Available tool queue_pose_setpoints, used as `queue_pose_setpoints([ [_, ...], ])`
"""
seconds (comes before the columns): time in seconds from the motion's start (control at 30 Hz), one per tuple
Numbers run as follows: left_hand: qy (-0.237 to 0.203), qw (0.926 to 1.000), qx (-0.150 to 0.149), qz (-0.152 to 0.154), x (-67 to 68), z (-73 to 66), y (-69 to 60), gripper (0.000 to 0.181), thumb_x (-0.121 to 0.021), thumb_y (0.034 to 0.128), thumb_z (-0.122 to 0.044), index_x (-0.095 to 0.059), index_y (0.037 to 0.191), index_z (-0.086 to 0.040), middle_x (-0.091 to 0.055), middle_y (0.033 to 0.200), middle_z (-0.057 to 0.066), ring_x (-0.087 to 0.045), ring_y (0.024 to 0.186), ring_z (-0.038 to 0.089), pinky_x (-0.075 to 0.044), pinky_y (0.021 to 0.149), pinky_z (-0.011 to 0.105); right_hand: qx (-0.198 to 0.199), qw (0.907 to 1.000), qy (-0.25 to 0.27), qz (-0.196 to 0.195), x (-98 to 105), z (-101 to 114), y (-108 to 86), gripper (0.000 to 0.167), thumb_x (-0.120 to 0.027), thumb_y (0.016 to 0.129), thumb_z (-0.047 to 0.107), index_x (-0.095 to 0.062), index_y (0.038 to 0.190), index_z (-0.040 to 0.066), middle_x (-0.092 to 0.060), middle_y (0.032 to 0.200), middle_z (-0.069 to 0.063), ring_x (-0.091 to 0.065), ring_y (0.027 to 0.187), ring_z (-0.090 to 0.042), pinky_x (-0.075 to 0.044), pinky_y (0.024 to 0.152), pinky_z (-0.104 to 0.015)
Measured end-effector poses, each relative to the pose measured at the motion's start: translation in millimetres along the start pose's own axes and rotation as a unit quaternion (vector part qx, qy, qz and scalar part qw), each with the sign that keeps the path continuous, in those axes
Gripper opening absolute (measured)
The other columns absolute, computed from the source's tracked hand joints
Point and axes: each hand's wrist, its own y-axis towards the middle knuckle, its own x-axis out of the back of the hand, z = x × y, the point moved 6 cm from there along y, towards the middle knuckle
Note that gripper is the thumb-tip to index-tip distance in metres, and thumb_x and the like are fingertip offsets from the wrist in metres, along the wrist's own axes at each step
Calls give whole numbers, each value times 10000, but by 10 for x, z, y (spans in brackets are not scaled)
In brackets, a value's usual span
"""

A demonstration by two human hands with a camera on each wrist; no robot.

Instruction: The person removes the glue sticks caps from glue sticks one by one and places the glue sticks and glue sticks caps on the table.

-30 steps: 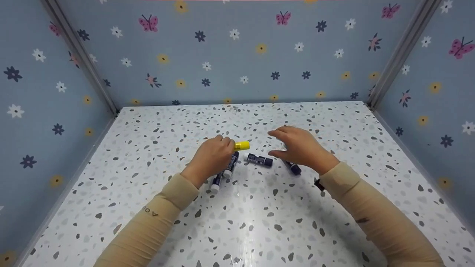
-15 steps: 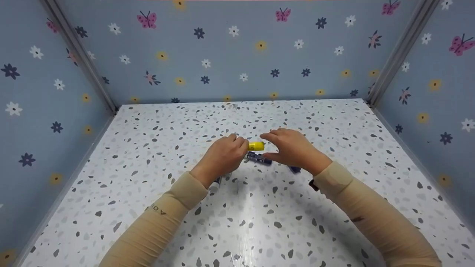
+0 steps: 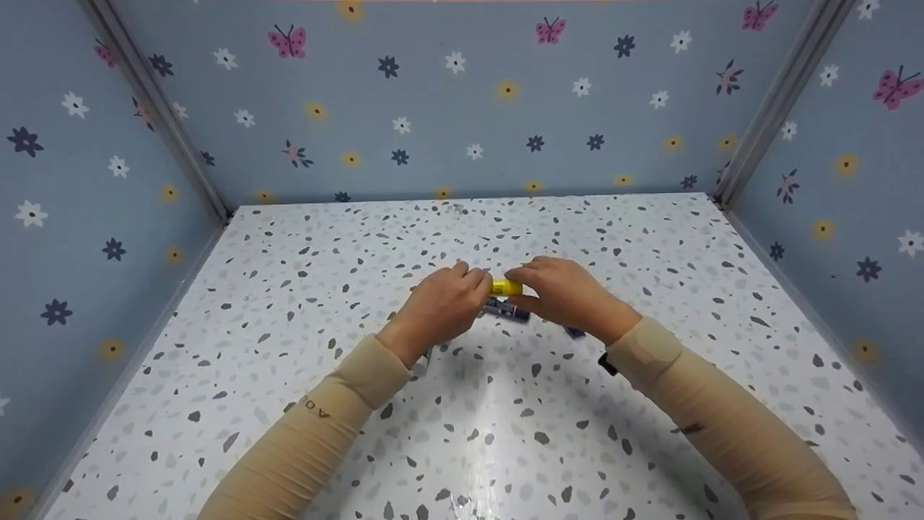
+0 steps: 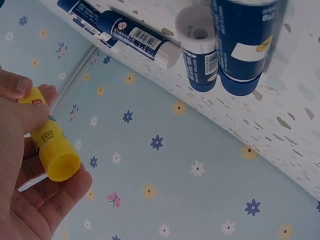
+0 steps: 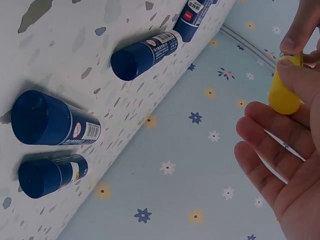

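Just above the table, a yellow glue stick (image 3: 507, 287) is held between both hands. My left hand (image 3: 444, 303) grips its left part, with the thumb along the barrel in the left wrist view, where one round yellow end (image 4: 63, 167) shows. On the other end, my right hand (image 3: 570, 292) pinches with thumb and fingers; in the right wrist view its thumb lies on the yellow barrel (image 5: 284, 95) while the other fingers spread loosely below. A blue glue stick (image 3: 510, 310) lies on the table under the hands, partly hidden by the left one.
Another blue glue stick (image 3: 574, 331) lies below the right hand, mostly covered. By the left wrist, a white end (image 3: 421, 363) of one more peeks out. Several blue sticks (image 5: 55, 120) lie on the speckled table (image 3: 491, 448). Flowered panels (image 3: 462, 101) wall in the back and sides.
My left hand has carried the yellow glue stick to the right. My right hand has moved slightly left, and its thumb and fingers have closed on the stick's free end.
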Motion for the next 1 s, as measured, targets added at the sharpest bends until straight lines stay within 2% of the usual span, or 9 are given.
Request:
queue_pose_setpoints([
  [0.07, -14, 10000, 46, -22, 4, 4, 6, 145, -699, 1053, -146, -724, 1120, -19, -748, 953, 65, -678, 785, 199, -610, 682, 275, 111, 9998, 86, -138, 16, 17, -4, 291, -820, 987, 190, -775, 1235, 45, -808, 1053, -112, -727, 888, -279, -622, 812, -445],
  [0.17, -70, 9994, 322, 65, 8, 30, 22, 247, -731, 1034, -257, -711, 1125, -28, -727, 949, 71, -656, 770, 211, -600, 653, 302, 213, 9992, 156, -295, 38, 33, -8, 258, -822, 983, 162, -780, 1205, 39, -806, 1040, -114, -721, 868, -278, -623, 802, -442],
  [0.3, -232, 9950, 879, 423, -4, 80, 57, 498, -788, 978, -422, -690, 1249, -16, -729, 1039, 106, -680, 819, 252, -627, 680, 366, 153, 9992, 161, -318, 53, 35, 2, 259, -821, 983, 155, -779, 1212, 43, -806, 1047, -117, -730, 881, -280, -630, 824, -448],
  [0.37, -392, 9909, 1109, 659, -22, 97, 83, 569, -807, 965, -433, -669, 1308, -1, -729, 1089, 129, -699, 859, 278, -644, 714, 397, 105, 9993, 195, -317, 60, 34, 9, 265, -823, 981, 152, -780, 1219, 46, -808, 1057, -120, -740, 901, -287, -634, 846, -454],
  [0.5, -661, 9827, 1455, 941, -61, 111, 142, 498, -803, 978, -395, -666, 1266, -12, -722, 1064, 133, -709, 852, 290, -658, 721, 414, 90, 9988, 296, -368, 66, 41, 20, 268, -827, 975, 137, -783, 1223, 45, -809, 1073, -126, -752, 935, -299, -638, 880, -458],
  [0.6, -711, 9799, 1600, 956, -88, 113, 185, 387, -774, 999, -359, -675, 1189, -37, -719, 995, 117, -707, 801, 275, -655, 680, 403, 134, 9982, 384, -436, 61, 50, 20, 263, -828, 972, 125, -784, 1219, 45, -805, 1068, -130, -748, 928, -299, -637, 878, -452],
  [1.0, -749, 9764, 1724, 1067, -186, 119, 219, 229, -821, 970, -262, -759, 1018, -47, -771, 841, 80, -699, 648, 206, -659, 670, 362, 251, 9958, 673, -571, 80, 112, -11, 251, -806, 990, 123, -783, 1226, 41, -788, 1059, -139, -733, 912, -312, -627, 840, -444],
])
